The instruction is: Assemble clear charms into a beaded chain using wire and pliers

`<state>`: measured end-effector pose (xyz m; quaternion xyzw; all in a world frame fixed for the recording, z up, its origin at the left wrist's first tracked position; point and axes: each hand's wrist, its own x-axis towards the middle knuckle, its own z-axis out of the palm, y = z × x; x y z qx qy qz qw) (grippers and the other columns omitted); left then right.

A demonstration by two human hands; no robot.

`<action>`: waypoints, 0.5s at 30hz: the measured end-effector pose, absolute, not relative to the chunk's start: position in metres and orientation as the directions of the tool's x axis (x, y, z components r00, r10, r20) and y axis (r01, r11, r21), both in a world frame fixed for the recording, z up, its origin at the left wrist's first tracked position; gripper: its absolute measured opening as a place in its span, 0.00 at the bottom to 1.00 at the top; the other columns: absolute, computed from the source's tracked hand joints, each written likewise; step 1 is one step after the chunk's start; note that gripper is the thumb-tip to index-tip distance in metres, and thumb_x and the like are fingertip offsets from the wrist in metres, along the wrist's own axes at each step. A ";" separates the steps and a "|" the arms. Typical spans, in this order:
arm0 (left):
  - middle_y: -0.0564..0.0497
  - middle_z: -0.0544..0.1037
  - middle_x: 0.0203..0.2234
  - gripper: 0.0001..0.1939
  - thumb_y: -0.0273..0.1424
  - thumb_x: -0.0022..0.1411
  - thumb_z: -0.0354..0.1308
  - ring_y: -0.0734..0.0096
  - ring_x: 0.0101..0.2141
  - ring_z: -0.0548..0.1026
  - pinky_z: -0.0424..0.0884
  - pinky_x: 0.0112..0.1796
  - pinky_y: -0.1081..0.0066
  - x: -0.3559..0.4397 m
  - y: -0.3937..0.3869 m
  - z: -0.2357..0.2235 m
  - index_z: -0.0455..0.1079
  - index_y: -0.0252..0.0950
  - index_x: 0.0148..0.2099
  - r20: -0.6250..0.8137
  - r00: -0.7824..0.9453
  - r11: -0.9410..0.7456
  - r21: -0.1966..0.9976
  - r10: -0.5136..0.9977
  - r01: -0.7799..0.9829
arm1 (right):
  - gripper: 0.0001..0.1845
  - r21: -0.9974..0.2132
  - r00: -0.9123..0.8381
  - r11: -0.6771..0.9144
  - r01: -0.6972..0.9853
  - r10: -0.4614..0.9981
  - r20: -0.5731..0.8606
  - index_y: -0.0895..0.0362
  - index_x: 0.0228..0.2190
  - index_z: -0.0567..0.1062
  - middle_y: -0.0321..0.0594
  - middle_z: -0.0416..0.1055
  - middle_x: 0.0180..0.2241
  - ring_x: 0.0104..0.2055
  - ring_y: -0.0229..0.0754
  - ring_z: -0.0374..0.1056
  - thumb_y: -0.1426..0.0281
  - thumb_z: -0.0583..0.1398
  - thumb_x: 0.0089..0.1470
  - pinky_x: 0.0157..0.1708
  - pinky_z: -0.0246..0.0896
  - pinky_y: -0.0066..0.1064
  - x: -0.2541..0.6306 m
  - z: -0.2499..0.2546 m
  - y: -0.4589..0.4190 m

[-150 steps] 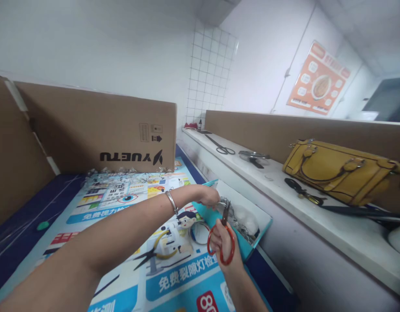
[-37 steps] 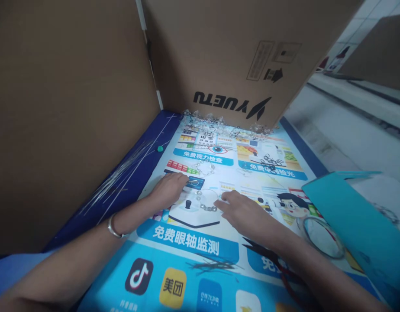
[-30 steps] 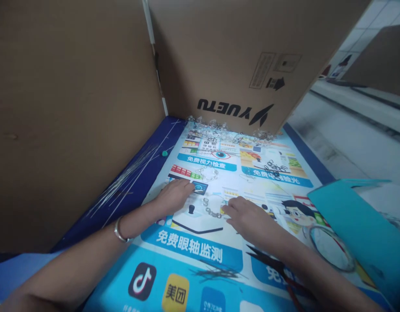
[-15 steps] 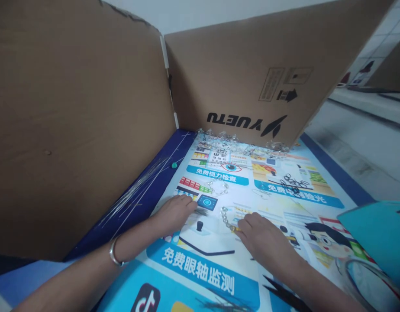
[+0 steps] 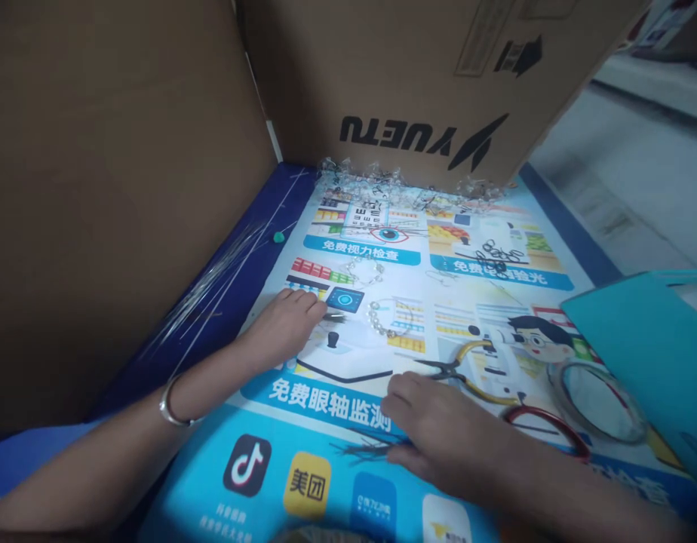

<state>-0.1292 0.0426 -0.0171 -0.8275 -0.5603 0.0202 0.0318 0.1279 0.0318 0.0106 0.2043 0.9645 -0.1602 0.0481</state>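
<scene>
My left hand point(image 5: 286, 324) rests on the printed sheet with its fingers curled closed. Short dark wires point(image 5: 334, 317) poke out at its fingertips; the part inside the hand is hidden. My right hand point(image 5: 439, 426) is lower down, thumb and fingers apart at the end of a loose bundle of thin dark wires point(image 5: 363, 446). Whether it grips any is unclear. Between and beyond the hands lies a clear beaded bracelet point(image 5: 376, 320), touched by neither. Yellow-handled pliers point(image 5: 453, 369) lie spread just above my right hand.
Cardboard panels point(image 5: 416, 83) stand left and behind. Clear beaded pieces point(image 5: 371, 181) line the back panel. Long wires point(image 5: 207, 286) lie at left, dark loops point(image 5: 498, 256) at back right. A red-handled tool point(image 5: 552, 422), a roll of tape point(image 5: 597, 400) and a teal folder point(image 5: 637, 324) sit right.
My right hand has left the beaded bracelet and come down towards me to the dark wire bundle, uncovering the pliers. The view has tilted down; my left hand stays in place.
</scene>
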 end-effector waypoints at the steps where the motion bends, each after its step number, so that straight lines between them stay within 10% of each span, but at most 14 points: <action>1: 0.46 0.66 0.31 0.09 0.26 0.61 0.43 0.62 0.36 0.63 0.56 0.38 0.63 -0.129 0.042 -0.017 0.64 0.34 0.38 0.003 0.369 -0.368 -0.075 0.929 0.927 | 0.10 -0.255 -0.914 0.878 0.405 0.381 -0.139 0.57 0.30 0.68 0.41 0.66 0.32 0.33 0.42 0.61 0.64 0.59 0.47 0.29 0.52 0.30 0.128 0.008 0.026; 15: 0.47 0.67 0.32 0.09 0.21 0.57 0.45 0.64 0.35 0.64 0.58 0.36 0.66 -0.123 0.040 -0.018 0.64 0.35 0.38 0.040 0.364 -0.361 -0.068 0.931 0.930 | 0.06 -0.085 -0.973 0.974 0.208 0.215 0.083 0.55 0.25 0.61 0.32 0.65 0.21 0.20 0.36 0.60 0.73 0.56 0.46 0.15 0.40 0.27 0.135 -0.046 -0.009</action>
